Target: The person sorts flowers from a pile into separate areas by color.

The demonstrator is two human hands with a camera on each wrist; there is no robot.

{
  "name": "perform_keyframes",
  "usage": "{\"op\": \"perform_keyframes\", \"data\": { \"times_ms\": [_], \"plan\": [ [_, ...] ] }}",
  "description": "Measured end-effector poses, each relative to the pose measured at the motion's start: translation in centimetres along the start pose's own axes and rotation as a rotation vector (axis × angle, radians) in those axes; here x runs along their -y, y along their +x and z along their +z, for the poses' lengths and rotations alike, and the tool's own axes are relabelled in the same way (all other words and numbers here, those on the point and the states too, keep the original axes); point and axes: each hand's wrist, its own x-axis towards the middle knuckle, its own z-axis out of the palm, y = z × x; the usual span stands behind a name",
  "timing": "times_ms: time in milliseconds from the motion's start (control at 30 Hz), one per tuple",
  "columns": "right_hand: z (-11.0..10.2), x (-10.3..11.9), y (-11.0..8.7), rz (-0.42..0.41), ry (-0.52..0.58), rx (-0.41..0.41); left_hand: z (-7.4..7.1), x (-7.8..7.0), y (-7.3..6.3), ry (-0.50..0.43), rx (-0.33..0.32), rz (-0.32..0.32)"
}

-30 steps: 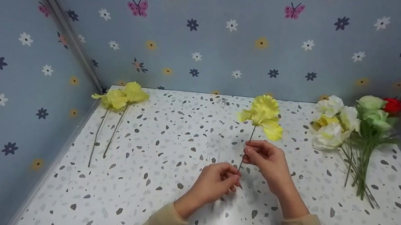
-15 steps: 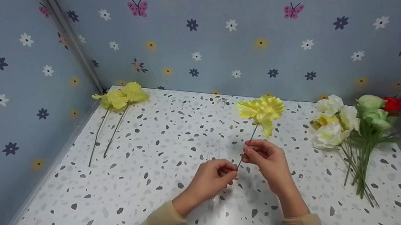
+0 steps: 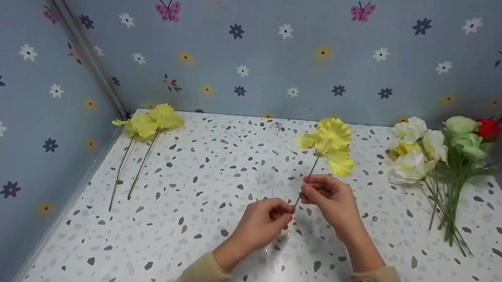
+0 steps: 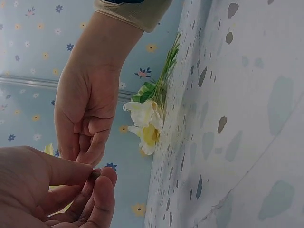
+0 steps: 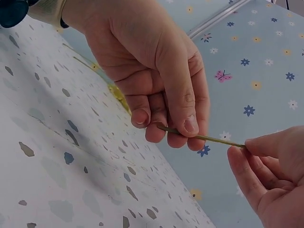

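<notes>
The yellow ruffled flower with a thin, dark stem [image 3: 330, 141] is held above the white, grey-flecked surface [image 3: 210, 178], right of centre. Its head points toward the light-blue wall panel [image 3: 264, 54] printed with flowers and butterflies; its stem is tilted. Left hand [image 3: 259, 222]: grip narrow, thumb and fingertips pinching the lower end of the stem. Right hand [image 3: 332, 204]: grip narrow, pinching the stem higher up, below the petals. A short length of stem is exposed between both grips. Two long-stemmed yellow flowers [image 3: 142, 125] lie at the far left. White-and-yellow flowers [image 3: 409, 168], pale-green round blooms [image 3: 467, 143] and a red bloom [image 3: 488, 129] are grouped at the far right.
</notes>
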Motion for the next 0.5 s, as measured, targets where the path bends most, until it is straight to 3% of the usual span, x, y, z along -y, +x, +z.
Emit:
{"op": "perform_keyframes", "data": {
  "times_ms": [233, 367, 500],
  "plan": [
    [-2.9, 0.2, 0.1, -0.031, -0.269, 0.071, -2.4, 0.2, 0.7, 0.016, -0.040, -0.022],
    [-6.5, 0.4, 0.1, -0.056, -0.430, 0.037, -5.7, 0.5, 1.3, 0.010, -0.121, -0.061],
    [-11.3, 0.5, -0.2, -0.046, -0.536, -0.094, -9.9, 1.4, 1.8, 0.054, -0.259, -0.084]
  ]
}}
